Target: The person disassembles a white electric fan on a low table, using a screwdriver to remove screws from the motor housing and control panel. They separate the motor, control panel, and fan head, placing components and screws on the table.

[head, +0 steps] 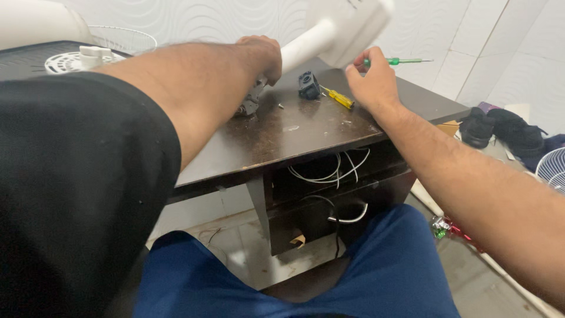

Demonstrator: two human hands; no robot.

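- The left hand (pixel 259 56) reaches far forward over the dark brown table (pixel 282 135), forearm stretched across the table's left half, fingers clenched around the lower end of a white fan stand (pixel 321 38).
- The white fan stand rises tilted from that fist toward the upper right, its wide top blurred against the wall above the table's far edge.
- Under the left wrist a grey metal part (pixel 250 103) lies on the tabletop, partly hidden by the arm.
- The right hand (pixel 371 79) hovers over the table's far right corner, wrist bent, fingertips pinching the handle end of a green screwdriver (pixel 397 60) whose shaft points right, past the table's edge.
- A yellow screwdriver (pixel 340 98) lies flat near the far edge, just beside the right hand; a small black part (pixel 308 86) sits just left of it, between the two hands.
- White wires (pixel 332 174) hang in the open shelf below the tabletop.
- Beyond the table's left end sit a white fan grille (pixel 123 38) and a white round plastic piece (pixel 76 59).
- Dark clothing (pixel 506 132) lies heaped on the tiled floor to the right, against a white patterned wall.
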